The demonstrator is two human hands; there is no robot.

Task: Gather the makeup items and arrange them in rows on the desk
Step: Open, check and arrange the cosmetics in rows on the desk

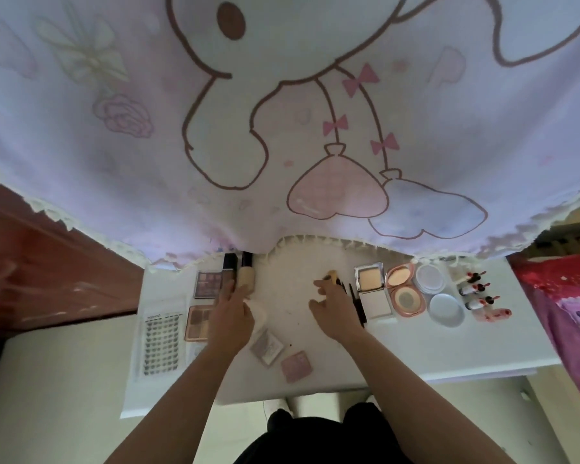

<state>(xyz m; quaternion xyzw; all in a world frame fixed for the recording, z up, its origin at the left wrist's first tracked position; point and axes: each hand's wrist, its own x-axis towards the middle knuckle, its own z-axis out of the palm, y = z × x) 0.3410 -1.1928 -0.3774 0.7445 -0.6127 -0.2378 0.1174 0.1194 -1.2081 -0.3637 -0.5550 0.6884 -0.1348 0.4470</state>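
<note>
One foundation bottle [245, 278], cap toward curtain [121, 182]

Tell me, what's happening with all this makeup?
A person is sorting makeup on a white desk. The left hand nears a beige bottle beside the eyeshadow palettes; the right hand reaches the dark pencils, grip unclear. Open compacts, round lids and small red-capped bottles sit in rows on the right. Two square compacts lie loose in front.

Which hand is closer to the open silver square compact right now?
Right. The right hand sits just left of the silver square compact, black pencils between them; the left hand is farther left, by the eyeshadow palettes.
</note>
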